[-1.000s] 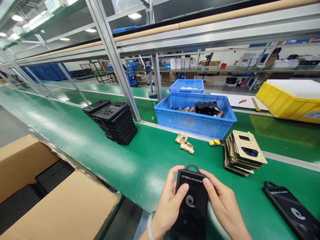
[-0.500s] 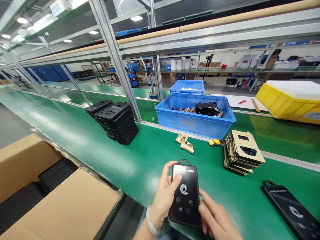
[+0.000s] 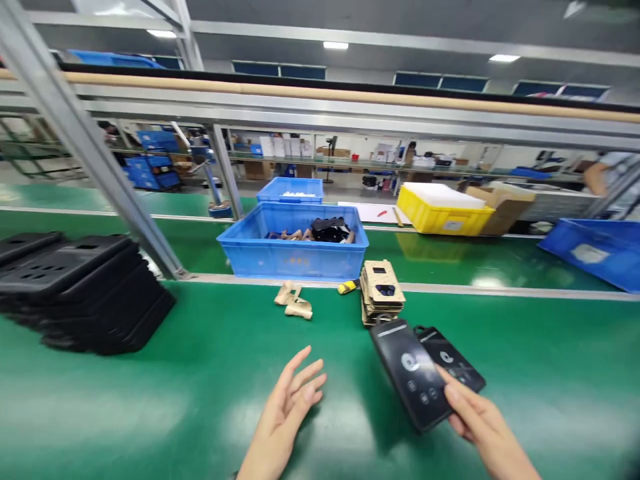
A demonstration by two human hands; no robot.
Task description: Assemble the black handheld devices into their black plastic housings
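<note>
A flat black panel with a white swirl logo, round button marks and a hanging loop is pinched at its right side by my right hand. Partly behind it, a second black panel of the same look lies on the green bench. My left hand hovers over the bench with its fingers apart and nothing in them. A stack of tan-faced plates stands just beyond the held panel. Crumpled tan peeled film lies in front of my left hand.
At left rises a pile of black plastic housings. A blue bin of scraps sits behind the film, a yellow-handled knife near it. Farther back are a yellow crate and another blue bin. A metal post slants at left.
My left hand has let go of the panel. My right hand has carried it rightward, near the other panel. The view has swung to the right, and the cardboard box is out of sight.
</note>
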